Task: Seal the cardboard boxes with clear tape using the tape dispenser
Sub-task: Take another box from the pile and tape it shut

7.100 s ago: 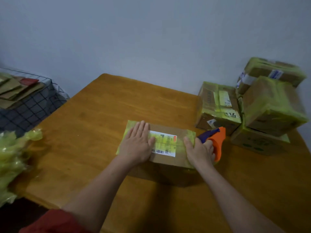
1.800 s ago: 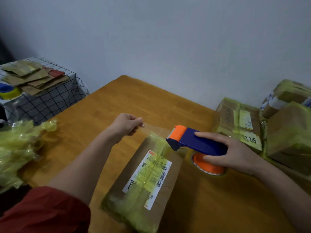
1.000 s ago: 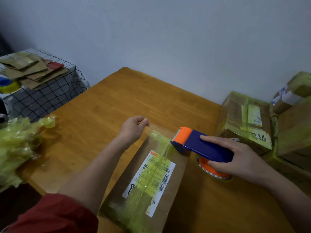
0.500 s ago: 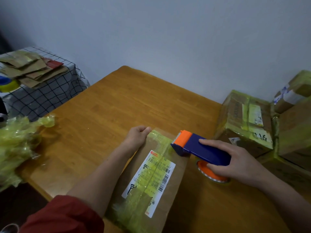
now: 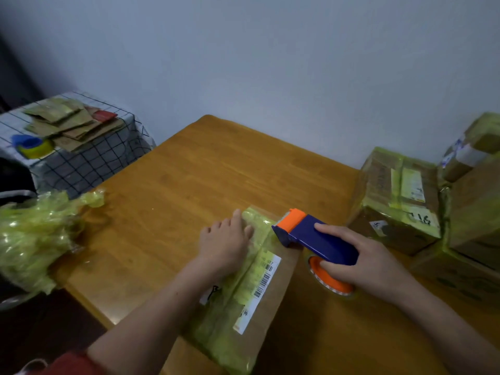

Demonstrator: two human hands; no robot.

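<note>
A flat cardboard box (image 5: 273, 296) with a white barcode label and yellowish tape strips lies lengthwise on the wooden table (image 5: 176, 190) in front of me. My left hand (image 5: 226, 243) lies flat on the box's far left part, fingers straight, pressing the tape down. My right hand (image 5: 362, 262) grips the blue and orange tape dispenser (image 5: 315, 240), whose orange head sits at the box's far right edge. Its orange tape roll (image 5: 328, 280) hangs beside the box under my hand.
Several taped cardboard boxes (image 5: 400, 198) are stacked at the table's right side. A crumpled heap of yellowish plastic (image 5: 35, 234) lies at the left edge. A checked-cloth side table (image 5: 89, 155) behind it carries flattened cardboard pieces (image 5: 70, 125) and a tape roll (image 5: 33, 147).
My left hand has come from holding the tape end above the box's far end down onto the box and now lies flat on it. The dispenser has moved slightly toward me.
</note>
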